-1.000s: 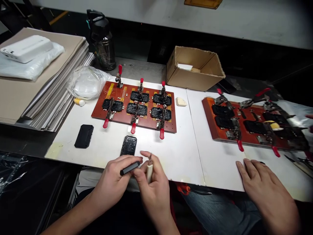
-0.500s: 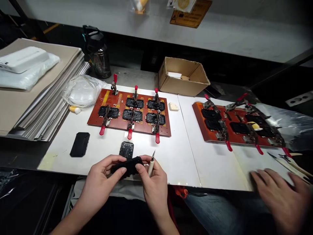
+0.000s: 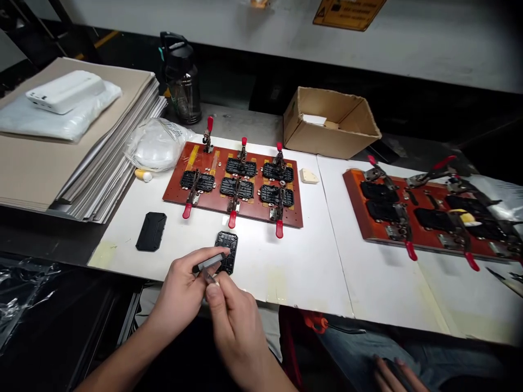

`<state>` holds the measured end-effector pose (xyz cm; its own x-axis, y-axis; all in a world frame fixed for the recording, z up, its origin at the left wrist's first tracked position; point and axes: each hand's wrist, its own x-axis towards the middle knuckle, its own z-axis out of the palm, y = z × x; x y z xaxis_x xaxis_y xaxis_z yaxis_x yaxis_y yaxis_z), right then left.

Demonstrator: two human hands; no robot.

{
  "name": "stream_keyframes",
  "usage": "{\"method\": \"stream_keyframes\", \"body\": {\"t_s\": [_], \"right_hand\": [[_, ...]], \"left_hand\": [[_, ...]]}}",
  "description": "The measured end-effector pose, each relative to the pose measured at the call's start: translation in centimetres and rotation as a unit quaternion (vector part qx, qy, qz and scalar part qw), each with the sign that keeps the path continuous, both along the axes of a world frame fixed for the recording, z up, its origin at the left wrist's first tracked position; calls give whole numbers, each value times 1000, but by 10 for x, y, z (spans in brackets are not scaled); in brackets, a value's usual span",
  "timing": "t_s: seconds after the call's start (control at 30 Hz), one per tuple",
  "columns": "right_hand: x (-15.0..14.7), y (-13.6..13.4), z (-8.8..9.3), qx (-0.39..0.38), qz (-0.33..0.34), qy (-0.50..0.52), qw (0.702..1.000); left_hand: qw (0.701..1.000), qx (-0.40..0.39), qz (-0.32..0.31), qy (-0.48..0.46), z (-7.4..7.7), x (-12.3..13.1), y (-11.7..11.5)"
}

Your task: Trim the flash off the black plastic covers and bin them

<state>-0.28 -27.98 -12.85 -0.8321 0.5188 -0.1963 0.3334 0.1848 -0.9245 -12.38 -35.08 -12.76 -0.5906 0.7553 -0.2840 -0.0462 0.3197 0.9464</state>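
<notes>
My left hand point(image 3: 177, 291) is closed around a small black plastic cover point(image 3: 209, 263), tipped on its edge. In my right hand point(image 3: 239, 313) is a craft knife point(image 3: 209, 276), whose blade meets or nearly meets the cover's near edge; its handle is mostly hidden by my fingers. Just behind my hands a black plastic shell point(image 3: 229, 245) lies with its ribbed inside up. Another black cover point(image 3: 151, 231) rests smooth side up on the white sheet to the left.
A red-brown clamp board point(image 3: 171, 190) holds several black parts under red-handled clamps. A second clamp board point(image 3: 355, 218) stands right. Behind are a cardboard box point(image 3: 330, 139) and dark bottle point(image 3: 183, 87); cardboard sheets point(image 3: 106, 179) are stacked left. A co-worker's hand point(image 3: 396, 375) shows at lower right.
My right hand has turned the knife from pointing upward to the cover's edge. The cover is tilted differently. The view has swung left, and the co-worker's hand has left the table.
</notes>
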Motion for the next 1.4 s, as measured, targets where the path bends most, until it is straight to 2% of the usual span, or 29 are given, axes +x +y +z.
{"method": "stream_keyframes", "body": {"t_s": [0.2, 0.5, 0.63, 0.7, 0.77, 0.9, 0.97, 1.07, 1.17, 1.23, 1.27, 1.33, 1.4], "right_hand": [[-2, -10, 0, 73, 0, -28, 997], [-2, -11, -1, 49, 6, -46, 998], [4, 6, -10, 27, -54, -58, 996], [8, 16, -14, 1, -100, -56, 993], [10, 21, -15, -15, -116, -50, 992], [9, 12, -6, 10, -45, -36, 998], [6, 8, -1, 7, -60, -23, 998], [-3, 11, 2, -60, -138, 25, 988], [-11, 22, 1, -170, -117, 79, 975], [-14, 26, -4, -260, -99, 98, 956], [-15, 28, -7, -303, -111, 108, 940], [-14, 31, -14, -366, -175, 135, 904], [-10, 34, -22, -383, -265, 174, 868]], "left_hand": [[999, 37, -16, 11, -2, 1, -1], [999, 38, -8, 19, -4, 4, -3], [999, 33, 21, 32, -2, 6, -4], [998, 34, 24, 49, -2, 6, -5], [998, 30, 20, 56, -3, 6, -6], [998, 22, 14, 57, -5, 7, -6], [998, 24, 10, 58, -4, 7, -5], [997, 25, -2, 68, -3, 8, -5], [996, 27, -25, 77, -4, 9, -8], [995, 29, -41, 88, -7, 11, -9], [994, 31, -44, 95, -9, 12, -9], [994, 33, -41, 101, -13, 14, -9], [994, 34, -28, 99, -16, 15, -9]]}}
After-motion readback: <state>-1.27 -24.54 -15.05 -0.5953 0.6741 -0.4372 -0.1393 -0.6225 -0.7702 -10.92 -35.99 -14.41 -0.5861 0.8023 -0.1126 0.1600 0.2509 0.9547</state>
